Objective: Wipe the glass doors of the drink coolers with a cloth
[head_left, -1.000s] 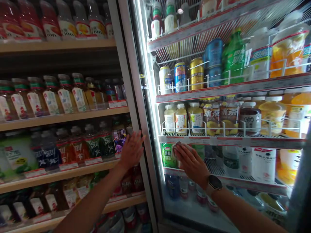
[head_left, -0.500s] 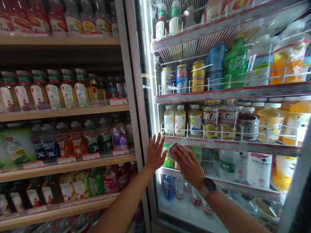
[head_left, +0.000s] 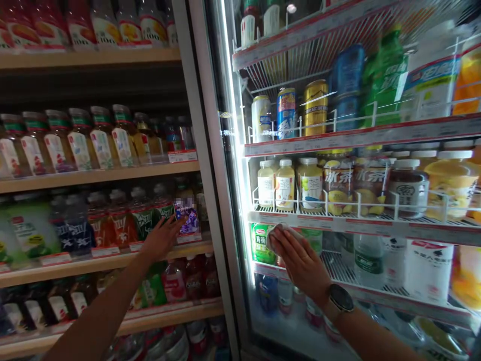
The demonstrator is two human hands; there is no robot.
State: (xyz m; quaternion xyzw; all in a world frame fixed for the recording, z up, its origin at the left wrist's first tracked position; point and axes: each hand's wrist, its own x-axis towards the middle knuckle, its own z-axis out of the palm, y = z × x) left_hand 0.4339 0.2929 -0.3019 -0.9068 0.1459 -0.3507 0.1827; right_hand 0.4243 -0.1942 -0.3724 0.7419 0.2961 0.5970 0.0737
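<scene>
My right hand [head_left: 300,258], with a dark watch on the wrist, presses a pale cloth [head_left: 280,234] flat against the glass door [head_left: 259,321] of a lit drinks fridge. The cloth sits in front of a green carton [head_left: 262,245], partly covering it. My left hand [head_left: 165,238] reaches to the open shelf [head_left: 101,263] on the left, its fingers apart and holding nothing. It is at the shelf's front, beside a purple package [head_left: 187,215] and in front of dark green-labelled bottles [head_left: 141,215]. Whether it touches them I cannot tell.
A grey upright frame [head_left: 205,150] divides the open shelving from the fridge. Rows of bottles [head_left: 101,135] fill the left shelves. Behind the glass, wire racks hold cans [head_left: 315,108], small tea bottles [head_left: 285,185] and larger bottles [head_left: 408,188].
My left hand has moved left and away from the fridge's edge to the open shelf. My right hand stays on the cloth, at nearly the same spot. The view has shifted slightly.
</scene>
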